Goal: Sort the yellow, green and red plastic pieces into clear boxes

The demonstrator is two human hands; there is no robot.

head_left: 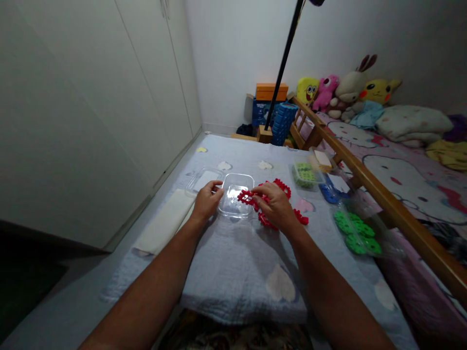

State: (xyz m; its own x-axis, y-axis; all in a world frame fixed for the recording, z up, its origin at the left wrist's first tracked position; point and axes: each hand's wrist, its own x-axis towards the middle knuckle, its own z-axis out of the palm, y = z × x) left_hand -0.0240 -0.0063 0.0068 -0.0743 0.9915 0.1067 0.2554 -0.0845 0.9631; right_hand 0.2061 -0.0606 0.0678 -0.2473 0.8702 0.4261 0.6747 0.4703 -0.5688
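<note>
A clear plastic container [237,214] stands in the middle of the cloth-covered table. My left hand [208,199] is at its left rim, thumb and fingers closed about the edge. Over the container's right side, my right hand [275,204] pinches a red plastic toy piece [245,196] with a notched, flower-like outline. More red notched pieces [282,187] lie in a loose pile beneath and around the right hand, which partly hides them. A transparent lid [204,179] rests just behind my left hand.
Along the right edge are a container of light green pieces [304,174], blue pieces [330,192] and a container of green pieces [355,231]. A folded cream cloth [166,221] lies at left. A wooden bed rail [350,165] borders the table; a black pole [284,63] rises behind.
</note>
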